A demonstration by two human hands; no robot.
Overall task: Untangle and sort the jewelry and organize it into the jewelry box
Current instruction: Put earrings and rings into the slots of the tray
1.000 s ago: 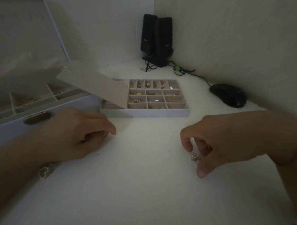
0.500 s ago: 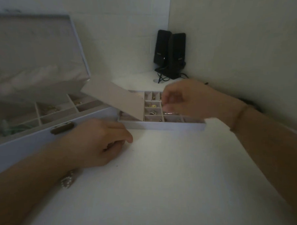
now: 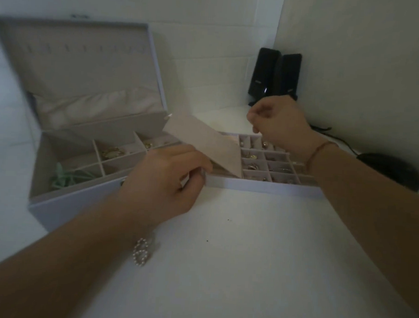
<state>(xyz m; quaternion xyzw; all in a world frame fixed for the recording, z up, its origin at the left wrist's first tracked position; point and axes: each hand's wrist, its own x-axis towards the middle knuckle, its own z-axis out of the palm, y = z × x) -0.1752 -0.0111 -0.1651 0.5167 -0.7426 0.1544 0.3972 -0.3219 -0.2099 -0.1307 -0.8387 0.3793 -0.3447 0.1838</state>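
The jewelry box (image 3: 65, 200) stands open at the left of the white table (image 3: 247, 256), its lid upright. Its compartments hold a mint-green item (image 3: 66, 176) at the front left and gold-coloured pieces (image 3: 112, 152) further back.

Just right of the box, the left hand (image 3: 164, 181) rests at the box's front right corner with fingers curled inward; whether it grips anything cannot be determined. A beaded bracelet (image 3: 141, 250) hangs at that wrist. A pale flat panel (image 3: 204, 144) leans tilted from the box's right edge across the left part of the divided tray (image 3: 262, 186).

The tray lies flat on the table, touching or just beside the box's right side. Several of its small cells contain jewelry pieces (image 3: 253, 157), too dim to identify individually.

The right hand (image 3: 277, 121) hovers above the tray's back row, fingers curled with fingertips drawn together; whether a piece is pinched there cannot be determined. A thin band (image 3: 320, 149) circles that wrist.

Behind the tray, in the wall corner, stand two black speakers (image 3: 274, 75). Right of the tray lies a black mouse (image 3: 390, 169), cable trailing towards the speakers.
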